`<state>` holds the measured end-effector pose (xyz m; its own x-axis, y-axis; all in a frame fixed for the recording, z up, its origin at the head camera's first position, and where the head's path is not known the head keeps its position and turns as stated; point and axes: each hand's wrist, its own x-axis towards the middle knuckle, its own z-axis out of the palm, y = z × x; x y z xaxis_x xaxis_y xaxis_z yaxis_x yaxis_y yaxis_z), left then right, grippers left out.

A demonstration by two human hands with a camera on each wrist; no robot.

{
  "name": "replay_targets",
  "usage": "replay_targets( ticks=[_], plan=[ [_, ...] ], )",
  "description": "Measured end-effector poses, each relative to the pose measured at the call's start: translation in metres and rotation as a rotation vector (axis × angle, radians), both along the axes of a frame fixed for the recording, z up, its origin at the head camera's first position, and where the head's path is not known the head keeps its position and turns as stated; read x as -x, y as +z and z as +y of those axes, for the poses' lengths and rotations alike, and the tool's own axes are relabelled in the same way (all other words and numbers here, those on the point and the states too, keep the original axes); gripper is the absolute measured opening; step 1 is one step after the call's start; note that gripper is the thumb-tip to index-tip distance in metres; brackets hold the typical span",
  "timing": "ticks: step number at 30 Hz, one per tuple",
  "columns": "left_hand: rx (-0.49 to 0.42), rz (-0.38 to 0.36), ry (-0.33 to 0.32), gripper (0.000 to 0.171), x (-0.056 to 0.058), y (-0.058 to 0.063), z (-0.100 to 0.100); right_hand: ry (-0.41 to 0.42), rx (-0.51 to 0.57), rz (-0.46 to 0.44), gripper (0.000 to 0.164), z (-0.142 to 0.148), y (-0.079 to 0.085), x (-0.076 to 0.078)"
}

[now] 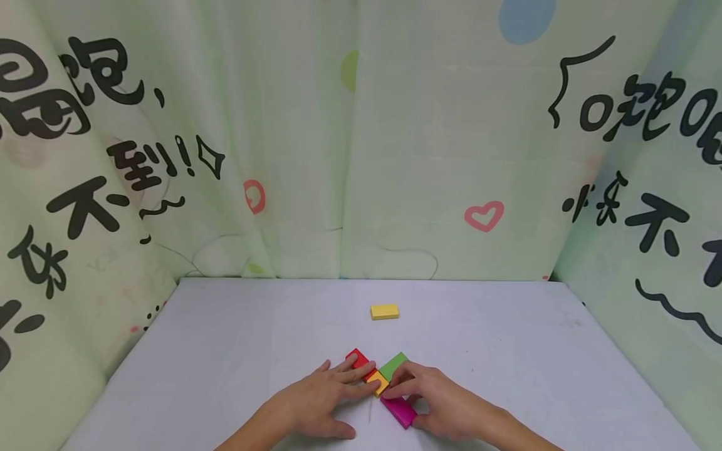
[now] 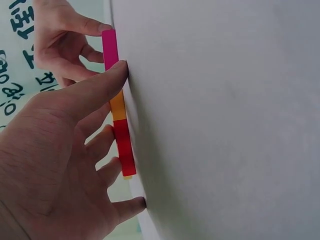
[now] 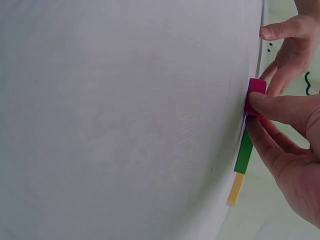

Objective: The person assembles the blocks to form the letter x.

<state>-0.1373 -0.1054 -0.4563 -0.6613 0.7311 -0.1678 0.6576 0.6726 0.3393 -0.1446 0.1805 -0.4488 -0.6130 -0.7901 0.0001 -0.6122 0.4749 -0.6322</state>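
Note:
Four coloured blocks lie close together on the white table in the head view. My right hand (image 1: 442, 401) pinches a magenta block (image 1: 399, 411) between thumb and fingers; its thumb lies on the block (image 3: 258, 85) in the right wrist view. My left hand (image 1: 324, 401) has its fingers spread, fingertips on the red block (image 1: 356, 357) and the small orange block (image 1: 379, 379). A green block (image 1: 393, 366) sits beside the orange one, partly hidden behind the right fingers. From the left wrist view, magenta, orange (image 2: 118, 106) and red (image 2: 125, 147) show in a row.
A single yellow block (image 1: 385, 312) lies farther back on the white table (image 1: 225, 326). Pale green curtains (image 1: 412, 138) with black writing and heart shapes stand behind the table and on both sides.

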Motion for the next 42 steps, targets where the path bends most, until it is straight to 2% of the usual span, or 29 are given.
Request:
replay_targets(
  ticks=[7, 14, 25, 32, 35, 42],
  plan=[
    [-0.008, 0.003, -0.008, 0.077, 0.0013, -0.001, -0.0004, 0.031, 0.025, 0.055, 0.055, -0.001, -0.0015, 0.0011],
    [-0.014, 0.014, -0.01, 0.077, 0.0009, -0.0005, -0.0009, 0.027, 0.007, 0.111, 0.055, -0.0016, -0.0009, 0.0013],
    [-0.014, 0.001, -0.004, 0.077, 0.0004, -0.0008, -0.0006, 0.036, 0.017, 0.141, 0.054, -0.0027, -0.0019, 0.0017],
    [-0.001, 0.009, -0.011, 0.077, 0.0001, -0.0006, -0.0006, -0.034, -0.085, 0.17, 0.066, -0.0043, 0.0002, -0.0012],
    [-0.001, 0.024, -0.013, 0.076, -0.0012, 0.0, -0.0009, -0.038, -0.109, 0.194, 0.072, -0.0051, 0.0, -0.0022],
    [0.005, 0.05, -0.009, 0.075, -0.0032, 0.0002, -0.0008, -0.038, -0.124, 0.146, 0.074, -0.0062, 0.0001, -0.0014]
  ],
)
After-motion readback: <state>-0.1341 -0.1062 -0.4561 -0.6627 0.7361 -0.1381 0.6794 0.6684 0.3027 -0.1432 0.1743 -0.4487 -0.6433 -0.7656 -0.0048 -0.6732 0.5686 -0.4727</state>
